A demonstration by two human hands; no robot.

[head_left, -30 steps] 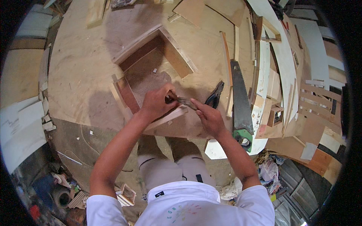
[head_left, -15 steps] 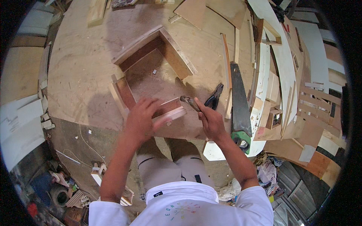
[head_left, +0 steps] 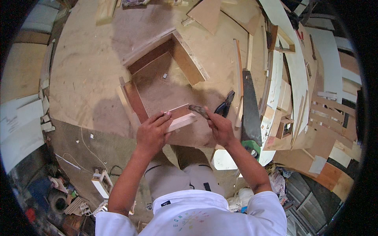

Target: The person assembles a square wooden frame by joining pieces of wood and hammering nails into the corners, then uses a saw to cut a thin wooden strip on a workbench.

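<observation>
Wooden piece [head_left: 182,122] in curled left hand [head_left: 152,131]

Handsaw [head_left: 251,112] (green-handled) near dark pliers [head_left: 226,103]; white board [head_left: 297,70] farther right.

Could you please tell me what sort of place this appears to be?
It looks like a woodworking shop: a saw and black pliers lie near the right hand, and the left hand is on a wooden piece.
</observation>
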